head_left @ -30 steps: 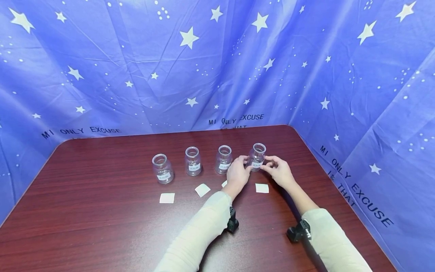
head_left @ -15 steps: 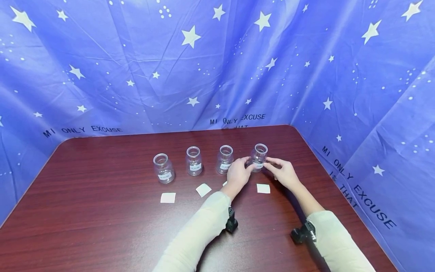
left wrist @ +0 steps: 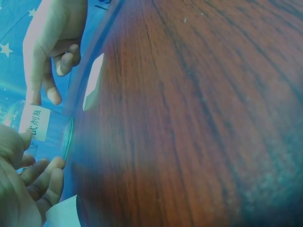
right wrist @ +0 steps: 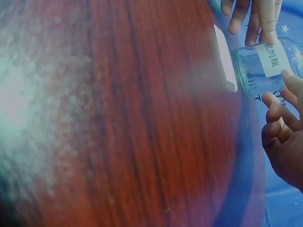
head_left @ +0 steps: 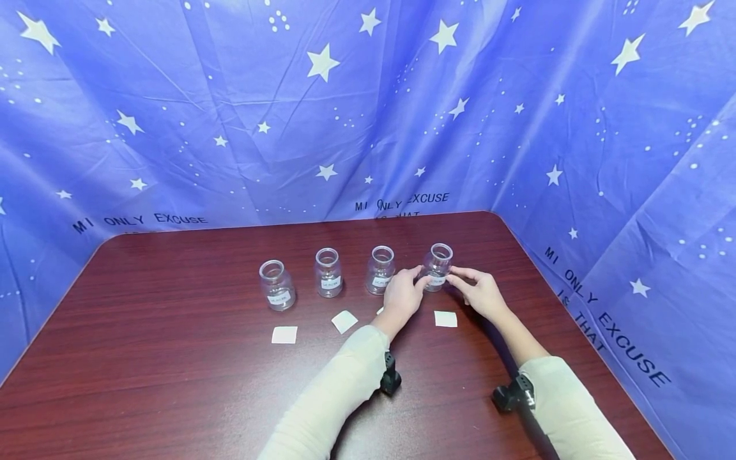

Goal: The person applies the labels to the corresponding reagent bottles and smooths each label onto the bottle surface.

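At the right end of a row stands a clear glass jar [head_left: 440, 257] with a white label [right wrist: 274, 59] bearing handwritten-looking characters. From its left side my left hand [head_left: 403, 295] holds it, thumb on the label and fingers round the glass. My right hand [head_left: 482, 295] grips the other side, its thumb at the label's opposite edge. The jar is upright, its mouth uncovered. Close beside the left hand is another labelled jar [head_left: 379, 265], partly covered by the fingers. A white paper square [head_left: 445, 319] lies just in front of the held jar.
Two more labelled glass jars, a middle one [head_left: 328, 271] and a leftmost one [head_left: 276, 284], stand along the row. White paper squares, one flat [head_left: 284, 335] and one turned [head_left: 345, 321], lie before them; another is mostly hidden by the left wrist. A starry blue curtain [head_left: 230, 96] borders the dark red table [head_left: 172, 383].
Over the last second the right hand has shifted slightly rightward and its thumb has slid toward the label's right edge. The left hand and jars stay nearly in place.
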The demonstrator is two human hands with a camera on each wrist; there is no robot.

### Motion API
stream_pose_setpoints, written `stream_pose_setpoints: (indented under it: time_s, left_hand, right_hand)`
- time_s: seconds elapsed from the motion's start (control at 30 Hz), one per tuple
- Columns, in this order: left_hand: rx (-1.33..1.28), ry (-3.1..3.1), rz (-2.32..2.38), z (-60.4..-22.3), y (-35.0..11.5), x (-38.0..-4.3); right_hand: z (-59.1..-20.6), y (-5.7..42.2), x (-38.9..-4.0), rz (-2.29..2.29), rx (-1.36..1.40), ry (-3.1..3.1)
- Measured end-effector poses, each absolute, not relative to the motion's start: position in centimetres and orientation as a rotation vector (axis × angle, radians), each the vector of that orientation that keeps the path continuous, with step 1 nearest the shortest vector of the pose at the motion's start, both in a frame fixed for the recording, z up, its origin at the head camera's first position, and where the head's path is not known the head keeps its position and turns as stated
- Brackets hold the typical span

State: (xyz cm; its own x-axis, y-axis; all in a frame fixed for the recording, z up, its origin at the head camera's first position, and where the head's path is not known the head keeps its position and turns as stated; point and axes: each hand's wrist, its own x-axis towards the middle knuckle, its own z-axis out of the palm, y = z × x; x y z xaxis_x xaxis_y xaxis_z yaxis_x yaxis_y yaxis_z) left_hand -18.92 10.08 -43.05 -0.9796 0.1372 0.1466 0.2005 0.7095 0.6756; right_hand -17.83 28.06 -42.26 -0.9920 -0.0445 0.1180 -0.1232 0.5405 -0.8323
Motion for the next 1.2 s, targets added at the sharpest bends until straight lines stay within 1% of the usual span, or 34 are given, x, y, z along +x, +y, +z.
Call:
stream_pose_setpoints:
  time_s: [0.17, 0.23, 0.67, 1.0, 1.2]
  left_hand:
    - [-0.283, -2.839, -1.123, -43.1, 10.1, -18.9]
    - [-0.286, -2.842, -1.119, -43.0, 10.0, -18.9]
    - [-0.278, -2.851, -1.130, -43.0, 10.0, -18.9]
    - [-0.271, -2.799, -1.177, -43.1, 9.8, -18.7]
    - [-0.282, -2.745, -1.252, -42.5, 9.6, -18.4]
  right_hand:
    - [-42.2, 28.1, -17.9, 1.470, 0.117, -2.701]
    - [-43.1, 28.5, -18.3, 1.479, 0.114, -2.693]
    - [-43.3, 28.5, -18.4, 1.490, 0.131, -2.678]
    - [-41.3, 27.3, -17.3, 1.565, 0.171, -2.642]
    - [-42.5, 28.4, -18.1, 1.535, 0.139, -2.658]
